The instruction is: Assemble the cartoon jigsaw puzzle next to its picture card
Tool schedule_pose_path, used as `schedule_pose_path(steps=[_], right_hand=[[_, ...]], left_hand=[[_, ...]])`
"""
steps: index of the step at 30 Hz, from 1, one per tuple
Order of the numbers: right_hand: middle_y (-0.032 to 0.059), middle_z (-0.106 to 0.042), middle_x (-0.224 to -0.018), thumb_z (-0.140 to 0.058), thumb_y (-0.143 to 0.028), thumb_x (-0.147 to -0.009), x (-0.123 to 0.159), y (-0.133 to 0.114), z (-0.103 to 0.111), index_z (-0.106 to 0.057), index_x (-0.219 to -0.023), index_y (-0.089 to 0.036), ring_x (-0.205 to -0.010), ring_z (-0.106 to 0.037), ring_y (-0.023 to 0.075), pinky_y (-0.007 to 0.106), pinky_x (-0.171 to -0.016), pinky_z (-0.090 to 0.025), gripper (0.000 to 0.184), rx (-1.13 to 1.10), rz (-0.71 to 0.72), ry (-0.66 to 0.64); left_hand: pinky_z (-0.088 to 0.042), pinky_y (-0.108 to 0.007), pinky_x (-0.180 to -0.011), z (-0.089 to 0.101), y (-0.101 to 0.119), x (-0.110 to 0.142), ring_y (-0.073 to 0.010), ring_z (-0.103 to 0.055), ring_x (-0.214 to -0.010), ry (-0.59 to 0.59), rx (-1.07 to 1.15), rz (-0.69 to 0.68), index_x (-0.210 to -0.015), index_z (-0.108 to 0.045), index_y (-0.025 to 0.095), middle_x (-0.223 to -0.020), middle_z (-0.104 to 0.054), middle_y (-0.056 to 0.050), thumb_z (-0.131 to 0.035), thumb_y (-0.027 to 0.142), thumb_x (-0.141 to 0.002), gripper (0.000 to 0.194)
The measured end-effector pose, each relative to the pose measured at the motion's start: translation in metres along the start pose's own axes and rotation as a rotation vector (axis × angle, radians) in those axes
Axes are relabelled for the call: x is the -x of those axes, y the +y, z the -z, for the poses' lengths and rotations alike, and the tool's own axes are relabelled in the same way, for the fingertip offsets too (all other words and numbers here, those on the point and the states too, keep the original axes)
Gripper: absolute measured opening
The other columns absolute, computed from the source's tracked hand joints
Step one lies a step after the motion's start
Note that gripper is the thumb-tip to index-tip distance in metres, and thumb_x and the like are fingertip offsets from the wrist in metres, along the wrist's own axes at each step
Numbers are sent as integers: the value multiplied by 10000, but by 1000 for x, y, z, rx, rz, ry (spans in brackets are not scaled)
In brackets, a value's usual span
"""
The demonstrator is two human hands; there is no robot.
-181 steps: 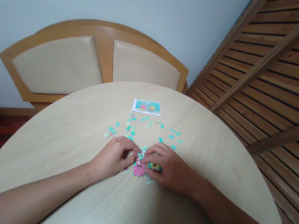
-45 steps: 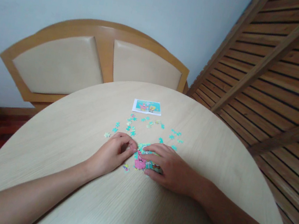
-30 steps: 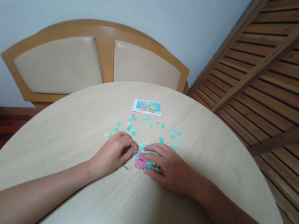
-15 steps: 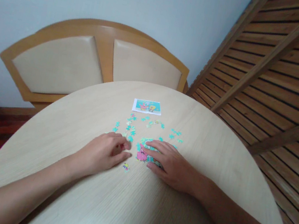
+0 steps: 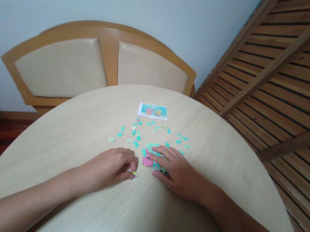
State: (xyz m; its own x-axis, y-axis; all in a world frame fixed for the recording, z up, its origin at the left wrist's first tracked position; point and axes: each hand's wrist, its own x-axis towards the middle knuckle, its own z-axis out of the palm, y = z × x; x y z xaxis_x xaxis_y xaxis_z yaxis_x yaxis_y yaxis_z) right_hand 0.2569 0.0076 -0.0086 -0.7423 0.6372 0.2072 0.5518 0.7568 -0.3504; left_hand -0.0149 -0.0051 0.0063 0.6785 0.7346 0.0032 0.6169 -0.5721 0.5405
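A partly joined jigsaw puzzle (image 5: pixel 147 160) lies on the table, with a pink cartoon figure showing at its left side. My right hand (image 5: pixel 174 165) rests across it with the fingers spread, hiding much of its middle and right. Just left of and nearer than the puzzle, my left hand (image 5: pixel 119 165) has thumb and forefinger closed on a small yellow and purple puzzle piece (image 5: pixel 135 176). That piece is at table level, apart from the joined part, and the fingertips cover some of it.
Several loose teal and pale pieces (image 5: pixel 137 138) are scattered beyond the hands. Behind them lies a picture card (image 5: pixel 153 111) with two cartoon figures. A chair back (image 5: pixel 104 63) stands past the round table (image 5: pixel 81 127); a slatted wooden screen (image 5: pixel 288 75) rises at the right.
My left hand has moved nearer and slightly right, and its fingers have closed on the yellow and purple piece. Pale loose pieces it covered now show. My right hand stays put.
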Motion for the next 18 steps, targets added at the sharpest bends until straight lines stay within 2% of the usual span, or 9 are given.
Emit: schedule_pose_path(steps=[7,12,18], right_hand=[[149,-564,-1462,-550,-395,-1016,0,0,-1,-528,-1472,-243,-1390,-466,296,555,-1156,-366,482,-1,15,27],[133,-557,-1473,-544,-400,-1020,0,-1,0,-502,-1491,-264,-1398,-462,284,544,-1163,-357,492,-11,21,29],[173,-557,-1455,-620,-439,-958,0,-3,-2,-547,-1441,-190,-1386,-463,319,562,-1156,-356,547,28,-1,22]], left_hand=[[-494,-322,-829,-7,11,-4,-204,-640,-924,101,25,-3,-914,-636,214,-964,-696,-27,-660,197,-931,34],[-496,-311,-797,-12,21,-8,-196,-663,-868,132,35,-7,-902,-633,211,-908,-717,-15,-649,167,-933,56],[-492,-304,-781,-16,20,-10,-189,-660,-842,183,62,-20,-905,-636,209,-885,-714,-13,-615,160,-950,69]])
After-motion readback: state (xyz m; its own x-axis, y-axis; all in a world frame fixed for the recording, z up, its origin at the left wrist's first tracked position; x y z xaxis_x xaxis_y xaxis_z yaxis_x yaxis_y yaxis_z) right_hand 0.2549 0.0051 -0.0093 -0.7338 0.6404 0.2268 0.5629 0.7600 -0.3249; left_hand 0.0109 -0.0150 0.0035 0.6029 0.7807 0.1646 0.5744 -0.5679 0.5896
